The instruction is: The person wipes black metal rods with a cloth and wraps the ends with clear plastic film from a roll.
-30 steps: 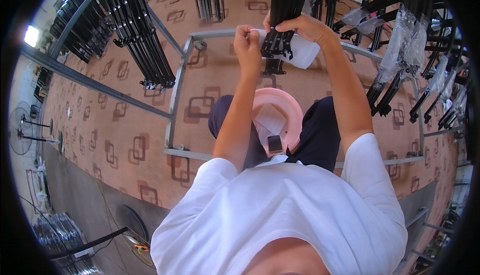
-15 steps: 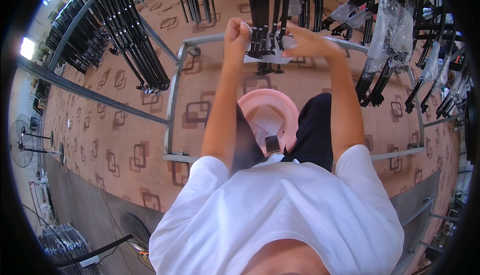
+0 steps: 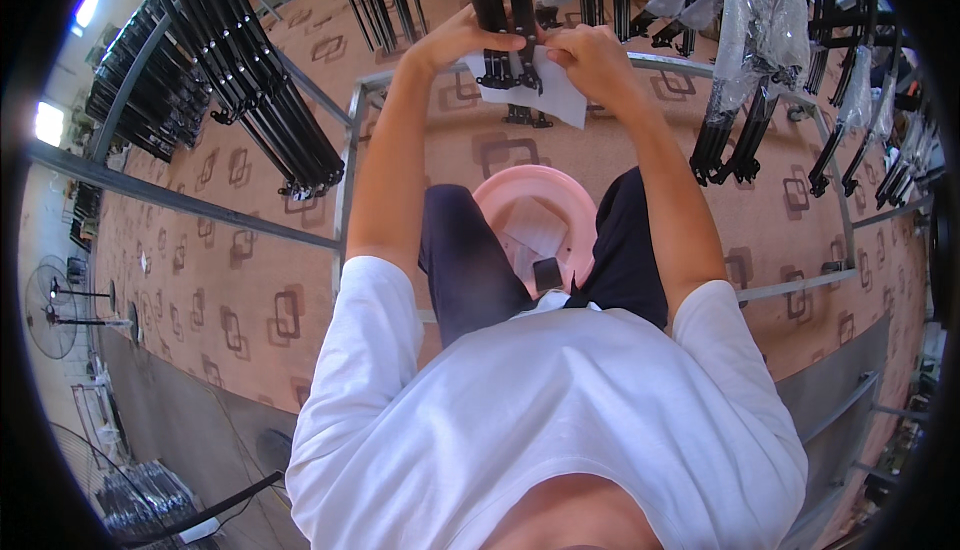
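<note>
Ahead of me hangs a bundle of black metal bars (image 3: 492, 0) with small brackets at their lower ends. My left hand (image 3: 462, 38) is closed round the bundle from its left side, thumb across the front and the other fingers hidden behind. A thin white sheet (image 3: 550, 98) hangs behind the bar ends, tilted down to the right. At the bundle's right edge, my right hand (image 3: 592, 58) is closed, its fingers pinching the sheet's upper part. Between my knees sits a pink basin (image 3: 572, 200) holding a pale flat piece (image 3: 536, 228) and a small dark block (image 3: 547, 273).
A grey metal frame (image 3: 352, 140) surrounds my place on the patterned carpet. More black bars (image 3: 265, 100) hang at the left. Plastic-wrapped bars (image 3: 745, 80) hang close by on the right. A fan (image 3: 55, 310) stands at the far left.
My left hand has moved left and up, from the sheet's edge to round the bars. The sheet has turned and hangs lower on the right. The bar bundle has shifted slightly up and left.
</note>
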The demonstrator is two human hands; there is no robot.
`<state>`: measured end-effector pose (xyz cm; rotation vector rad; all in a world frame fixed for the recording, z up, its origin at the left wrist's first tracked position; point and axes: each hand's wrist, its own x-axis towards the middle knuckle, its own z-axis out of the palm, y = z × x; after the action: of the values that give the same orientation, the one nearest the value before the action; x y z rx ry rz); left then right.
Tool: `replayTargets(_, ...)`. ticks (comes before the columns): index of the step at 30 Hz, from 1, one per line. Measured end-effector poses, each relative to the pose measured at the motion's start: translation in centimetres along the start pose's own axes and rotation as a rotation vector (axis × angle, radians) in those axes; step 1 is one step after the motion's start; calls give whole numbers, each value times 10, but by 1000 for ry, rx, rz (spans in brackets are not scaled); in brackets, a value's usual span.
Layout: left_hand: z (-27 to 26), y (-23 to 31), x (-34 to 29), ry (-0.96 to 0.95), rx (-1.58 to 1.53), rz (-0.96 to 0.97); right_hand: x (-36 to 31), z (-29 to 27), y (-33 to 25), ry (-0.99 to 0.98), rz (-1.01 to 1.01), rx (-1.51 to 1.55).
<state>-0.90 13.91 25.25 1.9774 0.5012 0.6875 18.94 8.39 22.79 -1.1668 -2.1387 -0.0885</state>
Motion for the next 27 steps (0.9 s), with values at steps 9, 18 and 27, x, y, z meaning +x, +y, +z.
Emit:
replayTargets(9, 0, 0, -2, -12, -111, -27, 1, -10, -5, 78, 123, 216)
replayTargets(18, 8, 2, -10, 114, -142, -76, -1, -3, -3, 139, 63, 63)
replayTargets(27, 7, 11, -46, 159, -124, 6, 33, 38, -30, 562, -11, 185)
